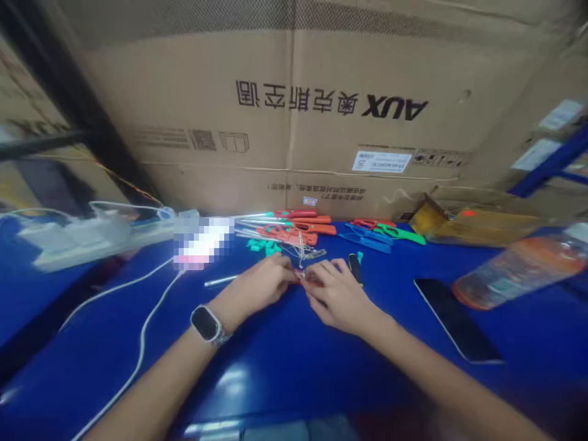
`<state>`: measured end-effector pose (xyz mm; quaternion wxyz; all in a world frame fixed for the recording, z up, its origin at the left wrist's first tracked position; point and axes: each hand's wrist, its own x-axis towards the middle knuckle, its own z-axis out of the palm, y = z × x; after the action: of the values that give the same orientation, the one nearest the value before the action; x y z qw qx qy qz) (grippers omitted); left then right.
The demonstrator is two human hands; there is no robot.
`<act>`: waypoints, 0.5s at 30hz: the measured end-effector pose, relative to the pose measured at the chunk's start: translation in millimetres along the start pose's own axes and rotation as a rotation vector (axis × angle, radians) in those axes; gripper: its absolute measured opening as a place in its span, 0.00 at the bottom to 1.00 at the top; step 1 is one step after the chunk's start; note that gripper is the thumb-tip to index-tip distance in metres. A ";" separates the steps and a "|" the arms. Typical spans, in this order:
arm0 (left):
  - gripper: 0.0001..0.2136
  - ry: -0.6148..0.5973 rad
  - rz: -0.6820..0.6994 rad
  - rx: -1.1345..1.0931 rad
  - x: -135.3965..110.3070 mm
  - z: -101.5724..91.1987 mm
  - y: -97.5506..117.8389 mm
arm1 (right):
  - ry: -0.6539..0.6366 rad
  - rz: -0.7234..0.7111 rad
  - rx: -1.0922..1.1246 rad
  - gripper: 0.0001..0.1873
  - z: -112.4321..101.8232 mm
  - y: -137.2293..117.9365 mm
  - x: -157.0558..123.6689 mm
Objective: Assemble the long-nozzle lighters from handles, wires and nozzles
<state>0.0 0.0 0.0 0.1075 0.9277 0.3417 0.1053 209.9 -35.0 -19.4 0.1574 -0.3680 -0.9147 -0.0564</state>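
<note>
Plainly inverted AUX (pixel 395 108), cardboard (pixel 184 79), both hands (pixel 271 278) pinching red piece (pixel 299 275)

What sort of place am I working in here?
Probably a workbench in a workshop or storeroom: orange parts and teal pieces lie on the blue table, and a big carton stands behind.

Small workshop, prob. — blue worktop (pixel 275 349) w/ orange casings (pixel 282 234), teal pcs (pixel 264 246); power strip (pixel 138 236); AUX carton (pixel 294 135) behind

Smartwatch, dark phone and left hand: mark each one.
Smartwatch (pixel 205 323), head view: on its screen.
Dark phone (pixel 457 320), head view: middle of its screen.
Left hand (pixel 270 280), head view: back of the hand.
</note>
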 end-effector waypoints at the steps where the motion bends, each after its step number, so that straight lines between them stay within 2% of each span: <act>1: 0.15 -0.007 -0.012 0.045 -0.5 -1.3 4.4 | 0.002 0.000 0.010 0.10 -0.7 0.5 -0.4; 8: 0.10 -0.007 -0.060 0.323 -2.7 -2.8 28.5 | 0.081 0.079 0.181 0.10 2.2 2.4 -2.6; 11: 0.11 0.018 -0.052 0.315 -3.6 -0.9 30.2 | 0.139 0.149 0.257 0.13 5.6 5.3 -2.4; 15: 0.13 0.055 -0.036 0.233 -2.8 -1.0 24.9 | 0.132 0.207 0.297 0.15 6.6 12.7 -2.9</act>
<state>12.8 -20.2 7.3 -0.0085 0.9245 0.3708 0.0882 219.1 -26.3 -26.7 0.2744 -0.4284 -0.8579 0.0716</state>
